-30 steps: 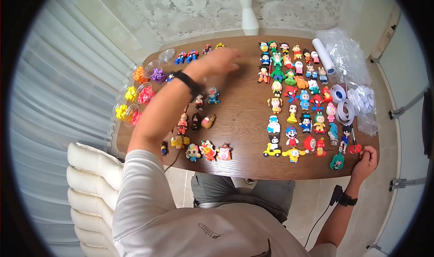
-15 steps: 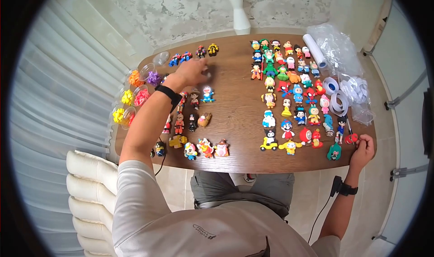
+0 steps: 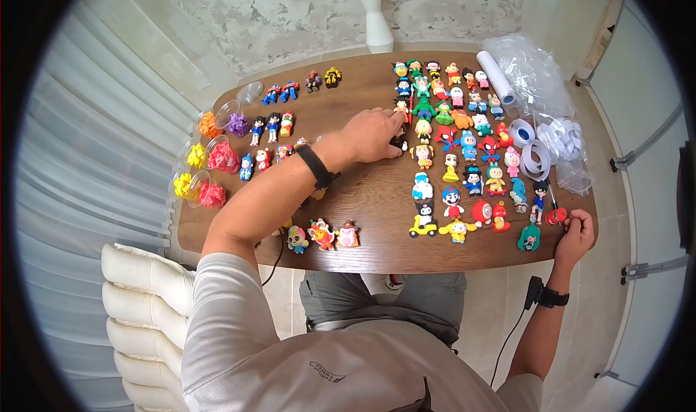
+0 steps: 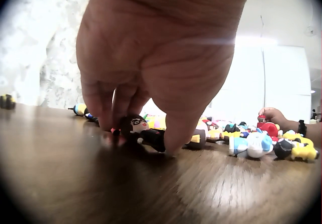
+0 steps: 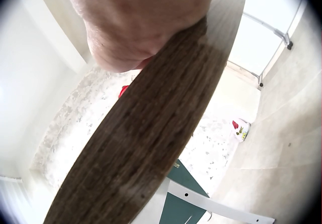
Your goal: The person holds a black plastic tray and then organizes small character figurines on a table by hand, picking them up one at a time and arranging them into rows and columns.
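Note:
In the head view my left hand (image 3: 373,135) reaches palm down to the left edge of the right-hand group of figurines. It pinches a small dark figurine (image 3: 398,143) beside a yellow-haired one (image 3: 421,155). The left wrist view shows the thumb and fingers of that hand (image 4: 158,58) around the figurine (image 4: 152,137), which lies low at the tabletop. At the table's right front edge, my right hand (image 3: 574,238) has curled fingers against a small red object (image 3: 557,215). The table edge hides those fingertips in the right wrist view.
A second group of figurines (image 3: 348,233) lies on the left, partly under my left forearm. Cups of coloured pieces (image 3: 222,157) stand at the far left. White tape rolls (image 3: 535,159), a white roll (image 3: 497,77) and clear plastic bags (image 3: 536,71) lie at the right.
My left hand has swept right, from above the left-hand figurines to the edge of the right-hand group, where it grips a dark figurine. My right hand stays at the table edge.

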`<state>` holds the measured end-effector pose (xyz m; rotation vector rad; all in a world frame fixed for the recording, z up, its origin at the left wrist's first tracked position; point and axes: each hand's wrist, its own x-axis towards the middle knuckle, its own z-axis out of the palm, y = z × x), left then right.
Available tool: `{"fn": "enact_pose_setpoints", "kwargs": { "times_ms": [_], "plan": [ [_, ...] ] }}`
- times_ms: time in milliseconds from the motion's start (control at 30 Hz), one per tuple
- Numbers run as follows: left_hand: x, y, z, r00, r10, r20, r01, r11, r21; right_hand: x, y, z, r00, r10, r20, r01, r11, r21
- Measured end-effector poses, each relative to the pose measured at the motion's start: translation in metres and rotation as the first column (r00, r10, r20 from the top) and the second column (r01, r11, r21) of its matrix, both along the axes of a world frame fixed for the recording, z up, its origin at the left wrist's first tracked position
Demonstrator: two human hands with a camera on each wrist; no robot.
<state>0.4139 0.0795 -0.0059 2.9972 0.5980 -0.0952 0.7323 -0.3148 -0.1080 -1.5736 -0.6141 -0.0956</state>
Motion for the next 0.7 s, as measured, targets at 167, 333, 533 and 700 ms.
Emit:
{"fn": "enact_pose_setpoints", "kwargs": {
  "times_ms": [167, 333, 533, 700],
  "plan": [
    [0.003, -0.006, 0.005, 1.000, -0.003, 0.011, 0.004, 1.000, -0.016, -0.003, 0.001, 0.004, 1.000, -0.020, 0.019, 0.020, 1.000, -0.009],
    [-0.007, -0.001, 0.015, 0.995, -0.019, 0.097, 0.021, 1.000, -0.010, 0.004, -0.002, -0.001, 1.000, -0.003, 0.014, 0.003, 1.000, -0.008],
    [-0.077, 0.043, 0.054, 0.990, 0.129, 0.060, -0.129, 0.992, -0.002, 0.003, 0.000, -0.002, 1.000, 0.005, 0.010, -0.005, 1.000, 0.013],
    [-0.130, 0.044, 0.024, 0.989, 0.081, -0.128, -0.074, 0.996, 0.058, 0.005, -0.001, -0.006, 1.000, 0.011, 0.023, -0.011, 1.000, -0.006]
  ]
}}
